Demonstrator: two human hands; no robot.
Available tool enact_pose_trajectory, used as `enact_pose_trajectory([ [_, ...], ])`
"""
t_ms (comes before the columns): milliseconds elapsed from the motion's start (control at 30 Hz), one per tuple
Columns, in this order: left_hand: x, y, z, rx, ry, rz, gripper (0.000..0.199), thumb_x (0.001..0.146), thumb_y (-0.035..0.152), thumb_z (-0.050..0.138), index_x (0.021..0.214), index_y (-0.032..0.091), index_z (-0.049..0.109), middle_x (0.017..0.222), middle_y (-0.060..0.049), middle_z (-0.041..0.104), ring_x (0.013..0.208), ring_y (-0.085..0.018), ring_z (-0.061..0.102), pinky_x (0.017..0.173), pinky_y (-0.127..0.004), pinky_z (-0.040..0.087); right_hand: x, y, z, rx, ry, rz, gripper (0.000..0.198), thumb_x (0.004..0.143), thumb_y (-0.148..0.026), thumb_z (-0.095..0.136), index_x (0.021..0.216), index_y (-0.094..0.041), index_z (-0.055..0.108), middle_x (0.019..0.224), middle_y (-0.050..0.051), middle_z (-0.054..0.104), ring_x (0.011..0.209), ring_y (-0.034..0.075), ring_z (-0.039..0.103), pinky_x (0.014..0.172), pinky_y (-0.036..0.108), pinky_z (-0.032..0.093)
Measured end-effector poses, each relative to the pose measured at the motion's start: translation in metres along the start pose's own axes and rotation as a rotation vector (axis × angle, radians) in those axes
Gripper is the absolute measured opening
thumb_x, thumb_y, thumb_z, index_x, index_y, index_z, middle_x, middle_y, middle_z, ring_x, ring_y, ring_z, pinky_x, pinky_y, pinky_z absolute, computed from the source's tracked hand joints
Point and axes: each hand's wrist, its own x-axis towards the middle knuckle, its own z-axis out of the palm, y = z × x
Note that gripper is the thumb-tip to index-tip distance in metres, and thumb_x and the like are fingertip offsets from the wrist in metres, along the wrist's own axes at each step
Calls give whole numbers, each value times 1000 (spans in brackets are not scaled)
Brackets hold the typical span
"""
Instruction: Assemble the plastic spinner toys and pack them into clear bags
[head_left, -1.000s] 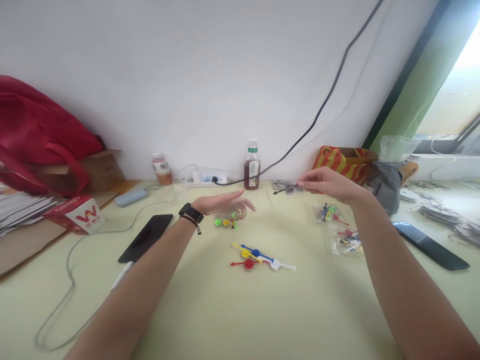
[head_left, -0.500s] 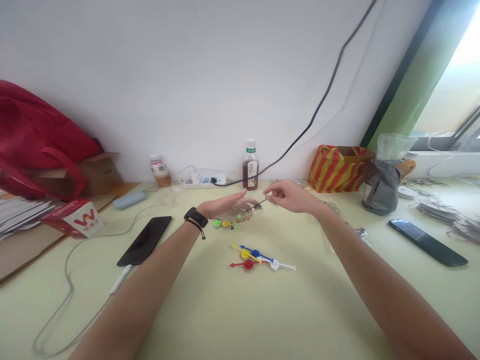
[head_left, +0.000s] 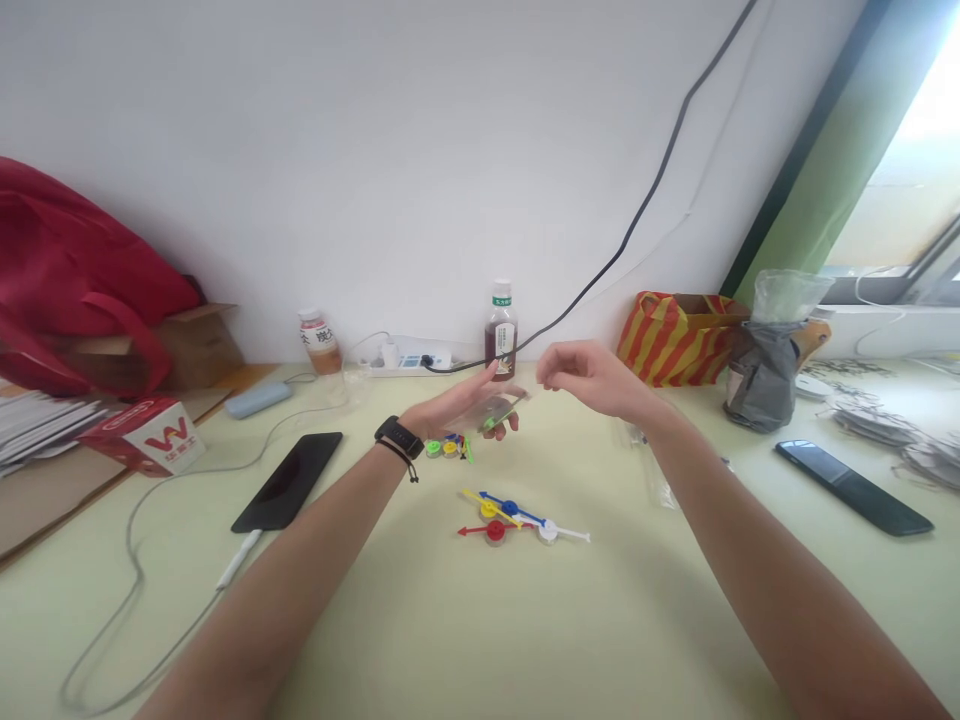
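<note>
Fingers of the left hand (head_left: 442, 408) reach beneath a clear bag (head_left: 501, 407), their tips curled up slightly apart at its far end, with the thumb raised over it, so the bag rests in the hand. Something green and something grey show through the plastic, too blurred to make out. Fingers of the right hand (head_left: 589, 378) bend down toward the thumb, just beside the bag at its 2 o'clock; whether they pinch anything, I cannot tell.

Taking the cluster of spinners on the table (head_left: 570, 610) as the middle of the dial, the left hand is at 11 o'clock and the right hand at 1. In that cluster, a yellow spinner (head_left: 489, 509) and a blue spinner (head_left: 510, 508) have crossing arrows, a red spinner (head_left: 495, 532) points to 9 o'clock, and a white spinner (head_left: 548, 532) lies toward 4. Small green and yellow discs (head_left: 449, 449) lie below the left hand, between 10 and 11. A dark bottle (head_left: 501, 332) stands upright at 12, by the wall.
</note>
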Motion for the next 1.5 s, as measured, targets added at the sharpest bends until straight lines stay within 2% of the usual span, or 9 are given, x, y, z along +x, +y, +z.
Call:
enact_pose_trajectory([
  [133, -1, 0, 5, -78, -25, 37, 64, 96, 68, 53, 132, 16, 62, 95, -12, 70, 74, -20, 62, 72, -33, 48, 2, -3, 3, 22, 166, -45, 13, 85, -21, 56, 78, -18, 66, 85, 4, 69, 85, 19, 64, 83, 33, 52],
  [300, -20, -22, 8, -86, 209, 82, 38, 86, 39, 81, 113, 13, 72, 82, -5, 67, 65, -12, 58, 60, -24, 43, 2, 5, -6, -68, 214, 78, 25, 89, -25, 59, 113, -23, 62, 124, 7, 67, 84, 17, 68, 74, 30, 53],
  [367, -32, -33, 10, -118, 379, 91, 32, 87, 37, 81, 106, 15, 70, 88, -7, 70, 70, -13, 62, 63, -25, 46, 0, 11, -10, -190, 51, 199, 19, 91, -28, 59, 109, -22, 64, 118, 7, 70, 81, 18, 69, 69, 29, 52],
  [533, -40, -51, 23, -303, 648, 143, 28, 86, 31, 81, 102, 14, 67, 99, -9, 71, 82, -16, 69, 75, -28, 53, -10, 16, 21, -328, -775, 236, 16, 90, -33, 66, 88, -19, 74, 93, 5, 75, 82, 19, 68, 69, 26, 48],
  [600, -32, -56, 29, -306, 726, 192, 31, 83, 26, 83, 106, 14, 67, 104, -11, 73, 92, -19, 71, 84, -31, 54, -17, 14, 46, -291, -854, 218, 25, 91, -42, 65, 90, -18, 72, 90, 3, 74, 77, 17, 65, 66, 25, 46],
  [800, 3, -74, 38, -3, 774, 320, 52, 78, 28, 86, 124, 15, 65, 115, -13, 75, 109, -24, 70, 103, -44, 51, -33, 2, 74, -432, -797, 186, 9, 86, -19, 63, 78, -17, 64, 76, -1, 65, 65, 12, 53, 56, 24, 35],
  [1133, 16, -99, 41, 219, 555, 323, 50, 77, 35, 88, 119, 16, 69, 116, -13, 74, 107, -25, 71, 99, -42, 55, -30, -36, 5, -498, -614, 137, 20, 92, -21, 57, 90, -20, 76, 87, 4, 73, 73, 17, 60, 62, 27, 39],
  [1333, 15, -101, 43, 214, 582, 308, 53, 81, 37, 85, 125, 18, 65, 117, -13, 74, 107, -25, 72, 101, -43, 55, -22, -63, -45, -337, -402, 168, 25, 96, -32, 58, 116, -23, 68, 89, 4, 74, 80, 19, 67, 69, 28, 49],
  [1500, 14, -105, 42, 241, 584, 317, 57, 79, 37, 87, 128, 19, 64, 119, -13, 72, 106, -23, 71, 99, -40, 56, -20, -70, -60, -208, -179, 139, 22, 95, -42, 65, 100, -21, 69, 87, 5, 74, 83, 19, 69, 76, 32, 54],
])
